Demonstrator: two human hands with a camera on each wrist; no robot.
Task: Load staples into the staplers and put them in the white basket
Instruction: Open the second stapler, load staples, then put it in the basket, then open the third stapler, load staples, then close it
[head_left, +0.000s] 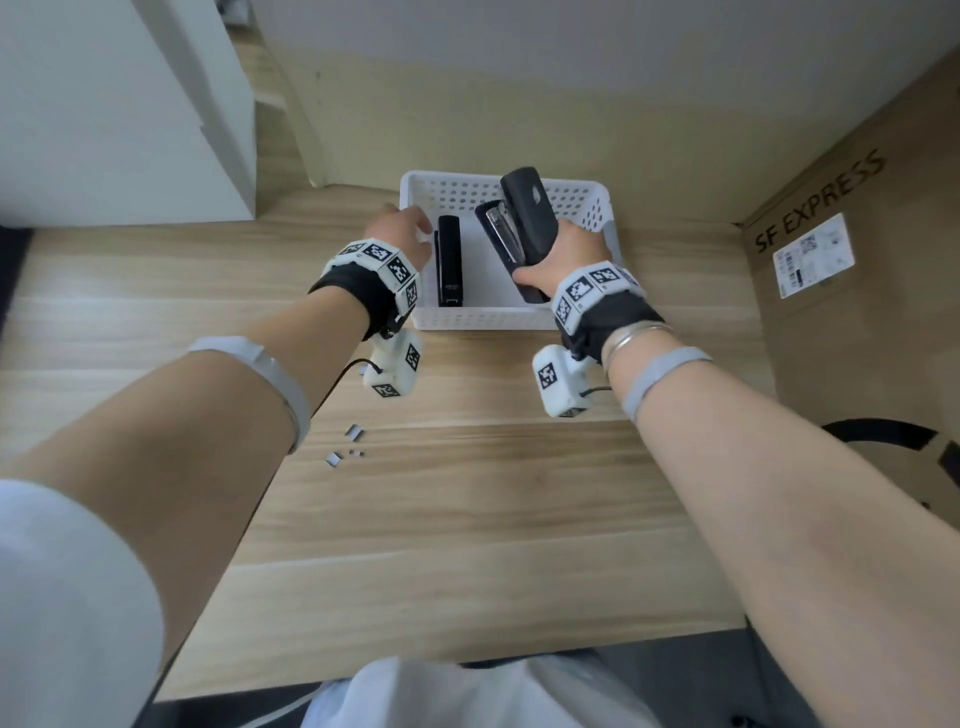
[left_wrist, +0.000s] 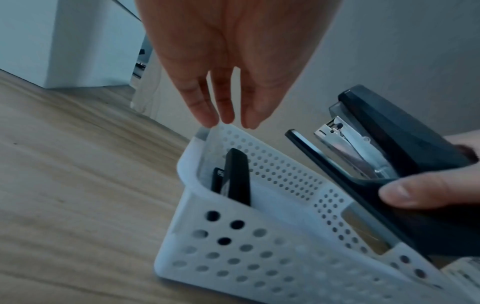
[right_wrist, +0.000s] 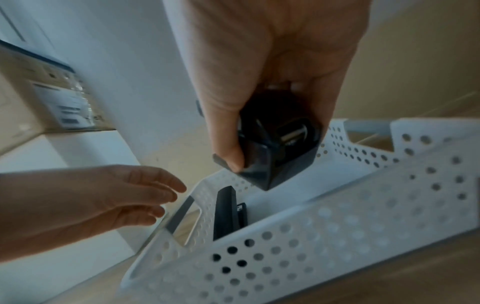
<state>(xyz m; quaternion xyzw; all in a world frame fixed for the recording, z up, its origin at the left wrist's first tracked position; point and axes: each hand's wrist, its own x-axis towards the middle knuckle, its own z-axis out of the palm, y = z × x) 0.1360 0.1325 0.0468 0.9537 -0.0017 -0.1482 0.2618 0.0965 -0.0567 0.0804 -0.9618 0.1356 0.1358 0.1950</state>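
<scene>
The white perforated basket (head_left: 488, 318) (left_wrist: 259, 257) (right_wrist: 337, 236) stands at the far side of the wooden table. A slim black stapler (head_left: 449, 262) (left_wrist: 236, 176) (right_wrist: 226, 214) lies inside along its left wall. My right hand (head_left: 566, 257) (right_wrist: 272, 86) grips the rear end of a larger dark stapler (head_left: 522, 223) (left_wrist: 389, 148) (right_wrist: 278, 148), held above the basket's right half with its top swung up and the metal magazine showing. My left hand (head_left: 402, 228) (left_wrist: 228, 82) (right_wrist: 124, 197) hovers over the basket's left rim, fingers straight and holding nothing.
A few short staple strips (head_left: 345, 444) lie loose on the table (head_left: 467, 519) nearer me. A cardboard box (head_left: 852, 260) marked SF EXPRESS stands at the right edge. A white cabinet (head_left: 104, 114) stands at the back left.
</scene>
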